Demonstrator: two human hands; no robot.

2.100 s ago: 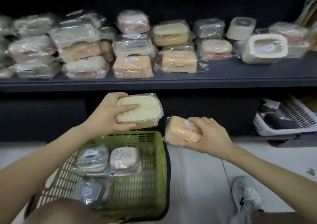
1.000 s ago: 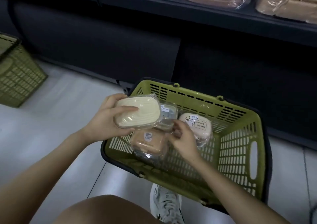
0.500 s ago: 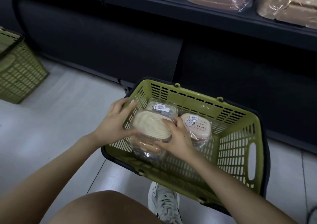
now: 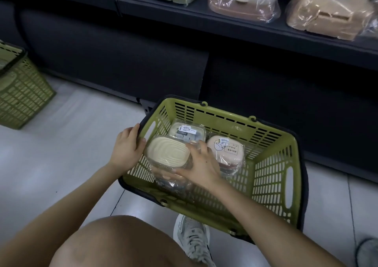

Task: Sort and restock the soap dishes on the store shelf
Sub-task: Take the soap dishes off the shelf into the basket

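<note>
Two hands at green basket (image 4: pixel 225 117) on floor (image 4: pixel 61 144) | I log left hand (image 4: pixel 126 147) curled over its left rim | right hand (image 4: pixel 201 165) clasping cream soap dish (image 4: pixel 166 152), inside basket atop wrapped dish (image 4: pixel 164 175), beside pink dish (image 4: pixel 225 151) | shelf (image 4: pixel 204 19) above.

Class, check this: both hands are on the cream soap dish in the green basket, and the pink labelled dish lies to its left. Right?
No. The head view shows the pink labelled dish right of the cream soap dish, not left. The left hand and right hand are on it, in the green basket.
</note>
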